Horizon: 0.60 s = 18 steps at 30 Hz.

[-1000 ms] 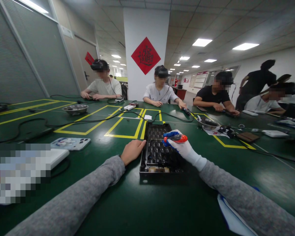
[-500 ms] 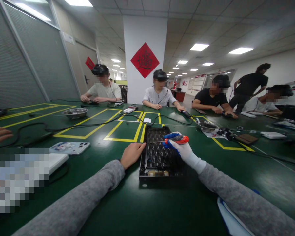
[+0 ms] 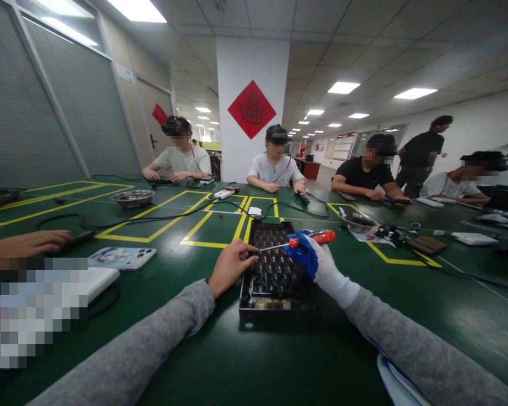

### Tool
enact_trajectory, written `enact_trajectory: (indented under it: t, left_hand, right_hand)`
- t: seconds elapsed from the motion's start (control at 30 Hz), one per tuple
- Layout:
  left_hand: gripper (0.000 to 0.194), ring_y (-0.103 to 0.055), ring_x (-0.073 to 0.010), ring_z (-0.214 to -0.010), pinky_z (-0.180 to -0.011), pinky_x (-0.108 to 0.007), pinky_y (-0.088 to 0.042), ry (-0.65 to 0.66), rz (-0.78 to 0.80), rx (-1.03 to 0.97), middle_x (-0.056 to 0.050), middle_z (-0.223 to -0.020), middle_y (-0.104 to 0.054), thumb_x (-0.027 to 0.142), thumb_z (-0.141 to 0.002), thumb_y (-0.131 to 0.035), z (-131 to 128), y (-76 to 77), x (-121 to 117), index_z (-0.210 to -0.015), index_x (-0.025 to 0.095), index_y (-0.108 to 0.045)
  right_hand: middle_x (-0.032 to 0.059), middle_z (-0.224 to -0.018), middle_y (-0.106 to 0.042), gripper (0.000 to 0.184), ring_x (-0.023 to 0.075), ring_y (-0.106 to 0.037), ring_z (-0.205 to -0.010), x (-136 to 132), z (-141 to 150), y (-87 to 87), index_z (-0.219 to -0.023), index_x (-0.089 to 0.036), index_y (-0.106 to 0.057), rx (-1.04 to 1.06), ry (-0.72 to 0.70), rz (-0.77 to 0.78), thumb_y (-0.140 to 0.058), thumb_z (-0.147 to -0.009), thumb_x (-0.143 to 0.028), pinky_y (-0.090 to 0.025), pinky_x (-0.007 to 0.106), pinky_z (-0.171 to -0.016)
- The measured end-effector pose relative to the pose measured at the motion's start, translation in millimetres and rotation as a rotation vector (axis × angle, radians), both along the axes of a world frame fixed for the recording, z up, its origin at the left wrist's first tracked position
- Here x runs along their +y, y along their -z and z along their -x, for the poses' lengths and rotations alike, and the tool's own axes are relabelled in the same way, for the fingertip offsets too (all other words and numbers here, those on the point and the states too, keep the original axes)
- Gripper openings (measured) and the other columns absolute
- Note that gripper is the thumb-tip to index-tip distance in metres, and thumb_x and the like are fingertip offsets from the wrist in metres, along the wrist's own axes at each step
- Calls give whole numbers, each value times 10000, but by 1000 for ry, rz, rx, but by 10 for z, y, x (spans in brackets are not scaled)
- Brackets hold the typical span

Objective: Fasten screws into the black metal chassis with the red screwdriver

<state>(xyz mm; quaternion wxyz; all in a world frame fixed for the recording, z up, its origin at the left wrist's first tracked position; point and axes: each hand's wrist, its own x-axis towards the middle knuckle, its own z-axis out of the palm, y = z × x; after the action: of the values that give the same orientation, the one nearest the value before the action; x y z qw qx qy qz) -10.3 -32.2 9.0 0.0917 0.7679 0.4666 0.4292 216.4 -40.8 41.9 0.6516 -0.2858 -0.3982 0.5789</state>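
Observation:
In the head view, a black rectangular case [image 3: 275,270] lies on the green table, with rows of small dark parts inside. My right hand [image 3: 315,256], in a white and blue glove, grips a screwdriver [image 3: 322,237] with a red handle. Its thin metal shaft points left, above the case. My bare left hand [image 3: 233,264] is over the left edge of the case, thumb and fingers pinched at the screwdriver's tip. Whatever is between those fingertips is too small to make out.
To the left lie a phone [image 3: 122,257] and a white box [image 3: 101,282], partly blurred out. Another person's hand [image 3: 46,241] reaches in there. Metal bowls [image 3: 133,197] and black cables [image 3: 186,211] are farther back. Several people sit across the table.
My left hand has lifted from the case edge and closed its fingers at the screwdriver tip. The screwdriver has risen and shifted slightly right. Another person's hand has reached farther in from the left.

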Motion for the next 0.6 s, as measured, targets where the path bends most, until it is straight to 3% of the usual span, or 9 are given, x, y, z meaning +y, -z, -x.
enact_trajectory:
  t: [0.3, 0.53, 0.6]
  left_hand:
    - [186, -568, -152, -723, -697, -264, -427, 27, 81, -64, -26, -779, -644, 307, -784, -582, 12, 18, 15, -867, 178, -686]
    - [235, -572, -139, -656, -636, -245, -431, 19, 163, -223, -27, -737, -671, 322, -756, -597, -1, -4, -1, -882, 143, -684]
    - [245, -567, -140, -645, -619, -244, -426, 29, 187, -226, -30, -731, -669, 329, -758, -592, -16, -4, -11, -883, 141, -686]
  right_hand:
    - [36, -820, -714, 291, 209, -682, -651, -3, 3, 16, -885, -202, -558, -37, -7, 17, -718, -673, -322, -571, 360, -586]
    - [-4, -857, -699, 257, 110, -631, -613, -57, 58, 2, -832, -211, -588, -24, -43, -19, -745, -631, -242, -530, 258, -599]
    - [-5, -890, -697, 272, 112, -638, -667, -107, 103, -15, -867, -220, -597, -53, -54, -50, -738, -635, -226, -532, 264, -663]
